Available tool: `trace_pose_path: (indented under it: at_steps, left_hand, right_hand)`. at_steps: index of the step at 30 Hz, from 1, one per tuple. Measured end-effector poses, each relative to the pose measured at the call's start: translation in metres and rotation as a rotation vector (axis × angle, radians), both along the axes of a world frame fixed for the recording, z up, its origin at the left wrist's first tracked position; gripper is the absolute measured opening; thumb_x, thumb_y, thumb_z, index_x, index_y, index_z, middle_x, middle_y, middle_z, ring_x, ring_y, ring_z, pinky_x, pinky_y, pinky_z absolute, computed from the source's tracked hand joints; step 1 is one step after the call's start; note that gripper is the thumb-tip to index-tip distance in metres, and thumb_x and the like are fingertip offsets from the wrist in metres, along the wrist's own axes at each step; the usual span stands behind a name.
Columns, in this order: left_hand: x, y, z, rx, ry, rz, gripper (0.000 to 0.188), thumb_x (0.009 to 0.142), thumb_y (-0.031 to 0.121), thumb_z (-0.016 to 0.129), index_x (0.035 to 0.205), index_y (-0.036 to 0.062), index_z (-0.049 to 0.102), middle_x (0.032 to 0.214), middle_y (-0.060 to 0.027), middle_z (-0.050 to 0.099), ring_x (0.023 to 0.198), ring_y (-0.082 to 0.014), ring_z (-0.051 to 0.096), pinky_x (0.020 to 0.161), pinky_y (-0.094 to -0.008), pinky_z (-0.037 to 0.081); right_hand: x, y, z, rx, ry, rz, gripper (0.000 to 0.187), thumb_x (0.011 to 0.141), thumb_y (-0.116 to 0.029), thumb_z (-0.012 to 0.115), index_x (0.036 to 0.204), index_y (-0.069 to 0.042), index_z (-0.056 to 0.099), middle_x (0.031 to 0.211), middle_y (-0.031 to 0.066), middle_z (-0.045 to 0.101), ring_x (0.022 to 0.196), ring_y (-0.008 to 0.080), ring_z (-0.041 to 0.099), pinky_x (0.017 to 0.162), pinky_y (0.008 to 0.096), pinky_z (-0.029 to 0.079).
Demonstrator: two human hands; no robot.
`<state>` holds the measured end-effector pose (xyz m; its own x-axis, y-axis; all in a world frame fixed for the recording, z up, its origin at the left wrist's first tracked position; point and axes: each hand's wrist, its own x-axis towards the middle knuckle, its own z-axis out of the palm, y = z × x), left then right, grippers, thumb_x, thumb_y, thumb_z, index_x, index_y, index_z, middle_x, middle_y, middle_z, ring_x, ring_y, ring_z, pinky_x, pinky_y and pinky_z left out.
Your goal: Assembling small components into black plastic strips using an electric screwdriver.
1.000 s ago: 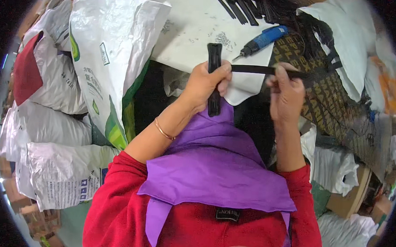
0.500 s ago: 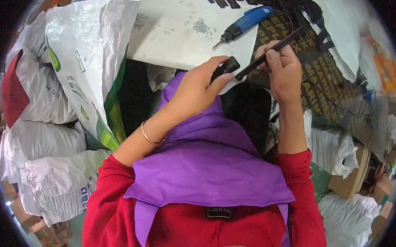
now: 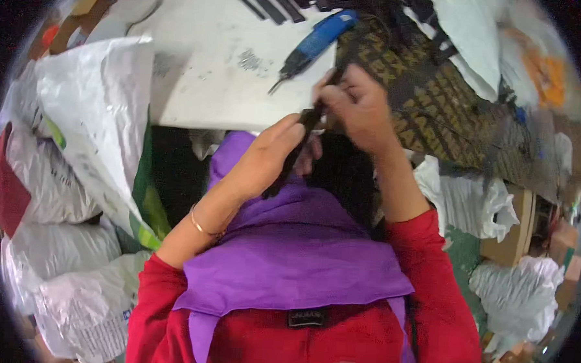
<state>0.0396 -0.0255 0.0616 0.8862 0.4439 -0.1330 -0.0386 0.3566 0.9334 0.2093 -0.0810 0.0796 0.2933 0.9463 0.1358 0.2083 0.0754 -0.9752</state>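
Head view: a dark strap piece [image 3: 290,157] is held between both hands just in front of the near edge of the white worktop [image 3: 197,80]. The left hand [image 3: 265,158] is closed around the lower half of the strap piece, thumb on top, so its grip is clamped on that piece. The right hand [image 3: 358,106] is pinched shut on the upper end, where a thin black strip runs up and away toward the patterned dark fabric [image 3: 436,103] on the right.

Relative to the two grips, the strap piece lies slantwise: its lower end passes under the left palm toward the purple cloth [image 3: 294,253] over the lap, and its upper end is hidden inside the right fingers. Both hands are touching or nearly touching at the middle.

Judged from this pose, the likeliest fault is a slip: the strap piece is narrow and held mostly at its ends, so an uneven pull could twist it or draw it out of the right pinch. The loose lower end could also catch in the purple cloth. A blue-handled tool [image 3: 313,43] lies on the worktop just beyond the right hand, tip toward the hands, and could be knocked by a wide movement. White sacks [image 3: 92,121] crowd the left side.
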Motion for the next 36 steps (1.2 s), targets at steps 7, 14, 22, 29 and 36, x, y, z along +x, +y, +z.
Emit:
trace_pose_path:
  at_steps: [7, 14, 22, 29, 36]
  left_hand:
    - [0.013, -0.001, -0.006, 0.072, 0.193, 0.012, 0.022, 0.095, 0.023, 0.041, 0.099, 0.0023, 0.047, 0.066, 0.0, 0.044, 0.052, -0.0076, 0.043, 0.047, -0.0231, 0.04]
    - [0.005, 0.013, -0.006, -0.261, 0.187, -0.043, 0.025, 0.093, 0.03, 0.043, 0.085, 0.0065, 0.043, 0.062, -0.0029, 0.044, 0.047, -0.0135, 0.045, 0.043, -0.0277, 0.041]
    - [0.01, 0.013, -0.002, -0.305, 0.052, 0.107, 0.033, 0.092, 0.038, 0.044, 0.097, 0.0048, 0.045, 0.069, -0.0028, 0.044, 0.051, -0.0136, 0.047, 0.045, -0.0278, 0.044]
    - [0.0, 0.015, -0.007, -0.218, 0.021, 0.223, 0.033, 0.092, 0.036, 0.045, 0.104, 0.0047, 0.046, 0.071, -0.0031, 0.046, 0.053, -0.0138, 0.048, 0.047, -0.0277, 0.044]
    - [0.03, 0.007, 0.016, -0.249, -0.164, 0.325, 0.031, 0.094, 0.027, 0.041, 0.113, 0.0032, 0.047, 0.083, -0.0037, 0.05, 0.068, -0.013, 0.051, 0.055, -0.0277, 0.045]
  right_hand:
    - [0.004, 0.008, -0.022, 0.044, 0.172, 0.09, 0.018, 0.086, -0.014, 0.058, 0.097, -0.002, 0.055, 0.083, 0.0022, 0.059, 0.074, 0.0071, 0.054, 0.066, 0.0221, 0.044]
    - [0.103, 0.039, -0.018, 0.027, -0.627, -0.453, 0.022, 0.076, -0.021, 0.066, 0.088, -0.003, 0.063, 0.086, 0.01, 0.062, 0.08, 0.0236, 0.06, 0.075, 0.0319, 0.046]
    - [0.319, 0.003, -0.076, -0.678, -1.188, -0.929, 0.041, 0.075, -0.042, 0.061, 0.097, -0.007, 0.063, 0.087, 0.0174, 0.061, 0.091, 0.0347, 0.057, 0.077, 0.0428, 0.047]
    - [0.198, -0.06, -0.049, -0.001, -0.205, -0.82, 0.037, 0.077, -0.012, 0.061, 0.112, -0.002, 0.055, 0.095, 0.0071, 0.062, 0.088, 0.0158, 0.057, 0.077, 0.0285, 0.045]
    - [0.016, -0.086, -0.031, -0.02, 0.297, -0.178, 0.043, 0.08, -0.007, 0.057, 0.122, -0.001, 0.048, 0.106, 0.008, 0.057, 0.093, 0.0157, 0.055, 0.086, 0.0289, 0.042]
